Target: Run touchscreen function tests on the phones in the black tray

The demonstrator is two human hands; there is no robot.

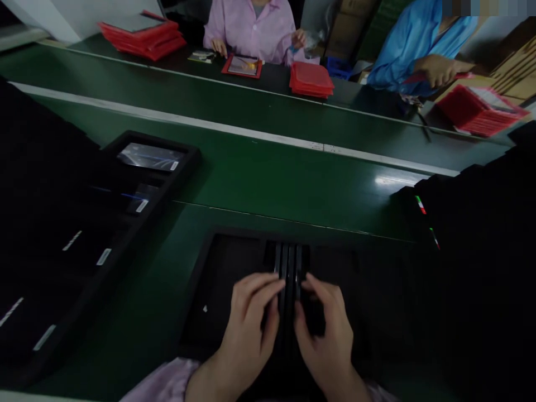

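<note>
Several thin, dark, glossy panels (288, 259) stand on edge, side by side, in the middle of a black tray (209, 262) in front of me. My left hand (253, 312) is at the left side of this row, its fingers curved and the fingertips against the outer panel. From the other side my right hand (329, 324) meets the row, thumb and bent fingers against its right face. The row sits between the two hands. The lower ends of the panels are lost in shadow.
On the left, a black tray (192, 159) holds dark panels with white labels. A dark stack (481, 251) rises on the right. Across the green bench (293, 178), two people handle flat red pieces, with red stacks (312, 78) beside them. A small white scrap (205, 308) lies in my tray.
</note>
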